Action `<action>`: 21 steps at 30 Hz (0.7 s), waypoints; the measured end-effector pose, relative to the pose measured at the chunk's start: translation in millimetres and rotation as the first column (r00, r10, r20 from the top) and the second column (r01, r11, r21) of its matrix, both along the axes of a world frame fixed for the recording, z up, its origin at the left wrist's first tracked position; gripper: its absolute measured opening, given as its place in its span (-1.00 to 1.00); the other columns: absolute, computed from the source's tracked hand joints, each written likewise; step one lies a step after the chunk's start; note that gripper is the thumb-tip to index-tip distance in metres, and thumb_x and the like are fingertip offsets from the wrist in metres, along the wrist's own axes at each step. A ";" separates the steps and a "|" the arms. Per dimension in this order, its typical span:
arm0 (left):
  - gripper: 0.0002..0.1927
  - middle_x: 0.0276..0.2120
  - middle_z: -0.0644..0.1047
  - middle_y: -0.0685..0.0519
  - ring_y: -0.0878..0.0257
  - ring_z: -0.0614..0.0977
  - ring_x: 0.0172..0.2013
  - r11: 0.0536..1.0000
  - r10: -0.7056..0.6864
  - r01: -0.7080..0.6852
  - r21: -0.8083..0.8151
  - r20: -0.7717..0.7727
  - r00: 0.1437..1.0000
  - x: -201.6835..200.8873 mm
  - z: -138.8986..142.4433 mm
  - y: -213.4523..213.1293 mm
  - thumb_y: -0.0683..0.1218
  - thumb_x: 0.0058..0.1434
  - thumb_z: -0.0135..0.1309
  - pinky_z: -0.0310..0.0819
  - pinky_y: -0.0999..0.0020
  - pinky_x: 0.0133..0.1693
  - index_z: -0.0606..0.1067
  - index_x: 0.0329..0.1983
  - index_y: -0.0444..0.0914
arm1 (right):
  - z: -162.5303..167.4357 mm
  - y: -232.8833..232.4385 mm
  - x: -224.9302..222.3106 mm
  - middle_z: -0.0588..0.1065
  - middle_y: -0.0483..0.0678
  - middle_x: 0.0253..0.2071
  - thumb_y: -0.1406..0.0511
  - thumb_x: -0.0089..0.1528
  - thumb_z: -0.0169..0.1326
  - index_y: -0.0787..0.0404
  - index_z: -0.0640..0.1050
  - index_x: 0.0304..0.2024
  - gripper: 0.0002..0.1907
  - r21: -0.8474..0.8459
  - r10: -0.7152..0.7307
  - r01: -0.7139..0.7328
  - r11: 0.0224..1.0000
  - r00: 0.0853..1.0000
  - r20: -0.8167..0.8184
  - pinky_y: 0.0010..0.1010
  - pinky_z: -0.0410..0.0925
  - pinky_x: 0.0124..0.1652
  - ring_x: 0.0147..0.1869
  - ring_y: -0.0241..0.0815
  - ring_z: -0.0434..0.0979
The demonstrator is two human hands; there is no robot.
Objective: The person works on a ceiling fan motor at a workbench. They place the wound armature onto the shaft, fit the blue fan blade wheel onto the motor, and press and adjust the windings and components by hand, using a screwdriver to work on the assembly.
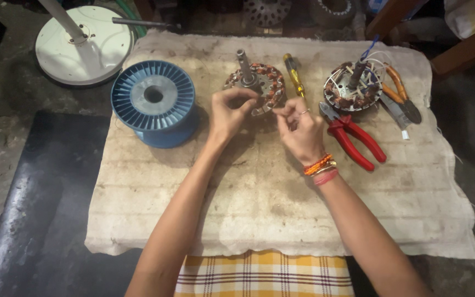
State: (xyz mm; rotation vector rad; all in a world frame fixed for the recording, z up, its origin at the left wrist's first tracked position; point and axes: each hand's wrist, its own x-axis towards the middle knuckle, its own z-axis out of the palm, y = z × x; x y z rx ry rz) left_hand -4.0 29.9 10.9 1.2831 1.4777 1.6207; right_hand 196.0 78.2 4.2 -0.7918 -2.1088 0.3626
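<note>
1. Spread under your hands is a worn beige cloth on a dark floor.
2. Your left hand pinches the near rim of the copper-wound stator, fingers curled shut on it.
3. Your right hand is pinched closed just beside it; whether it holds a wire, I cannot tell.
4. Left of your left hand sits a blue spool; right of your right hand lie red pliers and a second stator.

A blue ribbed spool with a grey hub is seen beside a stator wound in copper-orange coils. Red-handled pliers, orange-handled pliers and a yellow screwdriver are laid on a stained beige cloth. A yellow plaid fabric with dark and white stripes is shown below.
</note>
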 end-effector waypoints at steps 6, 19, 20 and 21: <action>-0.80 -0.20 0.70 -0.02 0.24 0.73 -0.18 0.999 -0.054 0.054 0.005 -0.006 0.999 -0.7 -1.0 -1.6 -0.28 0.14 0.16 0.65 0.34 -0.09 0.68 -0.19 -0.24 | 5.7 -6.7 1.0 0.63 -0.05 -0.36 0.48 0.28 0.14 0.23 0.41 -0.13 -0.81 -0.044 -0.003 0.007 0.999 0.997 0.079 -0.53 0.50 -0.48 -0.40 -0.26 0.67; -0.64 0.12 0.63 0.09 0.12 0.49 0.17 0.983 -0.161 0.178 0.041 -0.258 0.953 -7.7 -4.2 -4.4 -0.24 0.10 0.01 0.29 0.07 0.31 0.69 -0.10 -0.15 | 8.6 -26.5 -20.3 0.59 -0.07 -0.36 0.47 0.20 0.17 0.21 0.38 -0.17 -0.75 -0.308 0.040 -0.024 0.951 0.998 0.046 -0.46 0.51 -0.25 -0.23 -0.25 0.71; -0.63 0.13 0.62 0.08 0.10 0.47 0.18 0.983 -0.156 0.177 0.055 -0.269 0.950 -7.8 -3.7 -5.5 -0.24 0.09 0.02 0.26 0.06 0.32 0.69 -0.08 -0.15 | 7.7 -27.3 -21.7 0.60 -0.08 -0.36 0.47 0.20 0.17 0.20 0.37 -0.18 -0.75 -0.345 0.036 -0.017 0.939 0.998 0.047 -0.47 0.51 -0.26 -0.22 -0.25 0.71; -0.62 0.15 0.61 0.08 0.09 0.46 0.19 0.982 -0.151 0.177 0.069 -0.280 0.948 -7.9 -3.3 -6.7 -0.25 0.09 0.02 0.22 0.04 0.33 0.68 -0.07 -0.16 | 7.1 -28.0 -22.6 0.61 -0.10 -0.36 0.47 0.20 0.18 0.20 0.36 -0.20 -0.75 -0.381 0.032 -0.011 0.925 0.998 0.048 -0.49 0.51 -0.26 -0.22 -0.26 0.72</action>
